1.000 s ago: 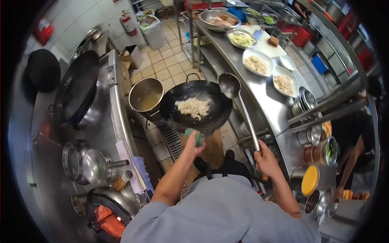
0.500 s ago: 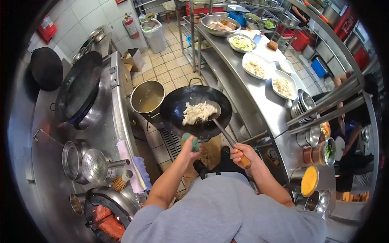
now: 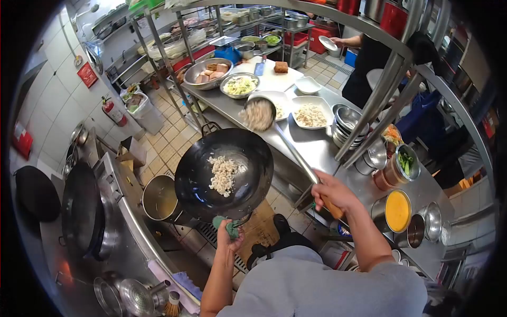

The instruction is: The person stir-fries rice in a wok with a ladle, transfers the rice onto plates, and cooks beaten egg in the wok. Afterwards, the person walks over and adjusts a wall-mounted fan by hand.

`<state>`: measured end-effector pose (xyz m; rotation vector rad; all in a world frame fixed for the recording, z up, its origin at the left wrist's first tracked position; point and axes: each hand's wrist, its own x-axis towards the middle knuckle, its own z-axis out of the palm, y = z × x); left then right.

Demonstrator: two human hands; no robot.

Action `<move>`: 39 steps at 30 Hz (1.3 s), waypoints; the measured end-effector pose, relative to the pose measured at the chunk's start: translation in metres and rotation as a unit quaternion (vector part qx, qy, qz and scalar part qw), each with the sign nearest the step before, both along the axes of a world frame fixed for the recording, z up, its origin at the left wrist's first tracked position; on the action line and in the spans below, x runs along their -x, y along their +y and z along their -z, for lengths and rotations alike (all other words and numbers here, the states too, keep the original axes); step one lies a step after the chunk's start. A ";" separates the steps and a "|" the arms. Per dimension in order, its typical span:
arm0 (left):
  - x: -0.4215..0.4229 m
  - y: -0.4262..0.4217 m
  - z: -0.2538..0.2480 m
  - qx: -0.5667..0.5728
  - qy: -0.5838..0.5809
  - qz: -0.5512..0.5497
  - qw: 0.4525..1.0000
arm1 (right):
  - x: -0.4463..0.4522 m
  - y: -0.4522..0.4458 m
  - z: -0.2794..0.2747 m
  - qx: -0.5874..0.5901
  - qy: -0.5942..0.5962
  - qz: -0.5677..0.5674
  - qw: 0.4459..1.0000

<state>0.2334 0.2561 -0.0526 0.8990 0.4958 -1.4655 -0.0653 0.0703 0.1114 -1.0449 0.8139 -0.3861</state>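
Note:
My left hand (image 3: 231, 240) is closed around the near handle of a black wok (image 3: 248, 158), with a folded green cloth (image 3: 226, 227) between palm and metal. Pale, grainy food (image 3: 224, 175), perhaps fried rice, lies in the middle of the wok, which hangs beside the counter. My right hand (image 3: 335, 193) grips the wooden end of a long wok ladle (image 3: 296, 150). The ladle's bowl, heaped with the same food (image 3: 257, 115), is over the counter edge at a white dish (image 3: 279, 100), partly covering it. Right of that stands a second white dish (image 3: 310, 115) holding similar food.
A steel counter (image 3: 330, 143) carries a bowl of chopped greens (image 3: 239, 85), stacked metal bowls (image 3: 351, 117) and a pot of yellow liquid (image 3: 397, 211). Steel posts rise along it. A stockpot (image 3: 160, 198) stands left of the wok. Across the counter, another person's hand (image 3: 346, 42) holds a plate.
My right hand has lifted a ladleful of food out of the wok and over to the counter dishes. The wok, still in my left hand, holds less food. My view has turned right.

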 end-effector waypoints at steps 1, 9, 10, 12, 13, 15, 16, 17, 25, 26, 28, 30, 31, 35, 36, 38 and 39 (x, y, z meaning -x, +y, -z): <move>-0.001 -0.004 -0.005 -0.003 0.019 -0.018 1.000 | -0.008 -0.010 0.000 0.001 -0.001 0.002 1.000; 0.003 -0.003 0.005 -0.007 0.006 0.013 1.000 | -0.085 -0.105 0.107 0.417 0.495 -0.034 0.762; 0.002 -0.001 0.012 -0.018 0.019 0.016 1.000 | -0.084 -0.113 0.092 0.421 0.491 -0.036 0.762; 0.000 0.004 0.021 -0.028 0.044 0.017 0.998 | -0.077 -0.109 0.082 0.449 0.496 -0.034 0.743; -0.001 0.002 0.025 -0.029 0.068 0.014 0.997 | -0.075 -0.104 0.087 0.445 0.499 -0.032 0.743; -0.003 -0.005 0.029 -0.040 0.079 0.000 0.996 | -0.072 -0.083 0.108 0.506 0.425 0.059 0.748; -0.006 -0.010 0.030 -0.049 0.087 -0.019 0.995 | -0.073 -0.068 0.129 0.487 0.381 0.068 0.783; -0.010 -0.019 0.035 -0.053 0.087 -0.011 0.995 | -0.074 -0.040 0.135 0.403 0.358 0.050 0.841; -0.010 -0.037 0.081 -0.050 0.032 -0.039 0.997 | 0.022 0.122 0.224 0.310 0.345 -0.104 0.880; 0.007 -0.004 0.080 -0.062 0.046 -0.048 0.996 | 0.037 0.128 0.210 0.302 0.378 -0.119 0.867; 0.047 0.061 0.034 -0.063 0.004 -0.005 0.998 | 0.065 0.128 0.187 0.327 0.398 -0.105 0.851; 0.054 0.074 0.014 -0.056 -0.045 0.037 0.997 | 0.070 0.117 0.172 0.332 0.402 -0.101 0.847; 0.046 0.065 0.029 -0.086 0.045 0.016 0.995 | 0.074 0.115 0.164 0.333 0.410 -0.101 0.843; 0.002 -0.021 0.104 -0.073 0.093 -0.044 0.992 | 0.034 0.090 0.135 0.333 0.353 -0.081 0.871; -0.004 -0.029 0.110 -0.069 0.058 -0.039 0.995 | 0.016 0.087 0.101 0.281 0.345 -0.082 0.892; 0.000 -0.028 0.088 -0.085 0.044 -0.033 0.995 | 0.003 0.077 0.077 0.189 0.317 -0.112 0.923; -0.001 -0.024 0.085 -0.078 0.030 -0.021 0.996 | -0.007 0.075 0.051 0.094 0.292 -0.107 0.946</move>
